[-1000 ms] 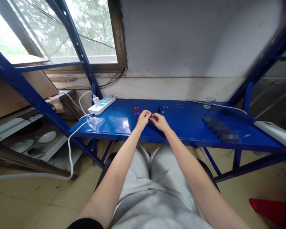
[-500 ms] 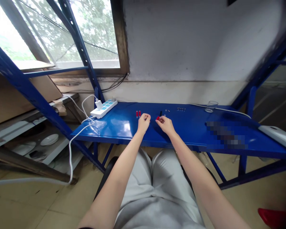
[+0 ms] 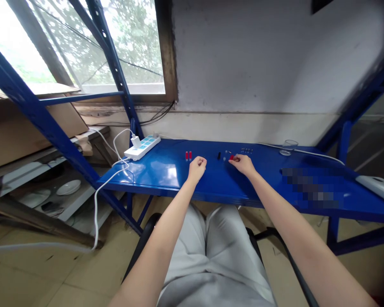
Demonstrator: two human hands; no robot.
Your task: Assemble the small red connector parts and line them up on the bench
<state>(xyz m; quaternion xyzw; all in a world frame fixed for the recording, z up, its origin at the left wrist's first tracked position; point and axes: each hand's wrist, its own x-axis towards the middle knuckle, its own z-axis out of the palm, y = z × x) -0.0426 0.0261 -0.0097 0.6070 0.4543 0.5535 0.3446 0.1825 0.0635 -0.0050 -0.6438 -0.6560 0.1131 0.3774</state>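
Note:
Over the middle of the blue table, my left hand (image 3: 197, 168) is closed, thumb against fingers; whatever it may hold is too small or hidden to make out. Farther right, my right hand (image 3: 245, 165) pinches a small red cylinder (image 3: 231, 157), mostly covered by the fingertips. Beyond my left hand, two small red tubes (image 3: 188, 156) with paler lower ends stand side by side. Between the hands lies a small black cylinder (image 3: 219, 156), with tiny clear pieces (image 3: 225, 155) to its right. Behind my right hand is a group of tiny light-coloured parts (image 3: 247, 150).
A white power strip (image 3: 141, 148) with a plug and cables lies at the table's left end. Toward the back right stands a clear glass (image 3: 288, 147). A blurred dark object (image 3: 310, 187) and a white device (image 3: 379, 189) are on the right of the blue table (image 3: 160, 170).
My right hand has moved right with the red cylinder, away from the black cylinder. My left hand stays closed in about the same place. The view has shifted slightly.

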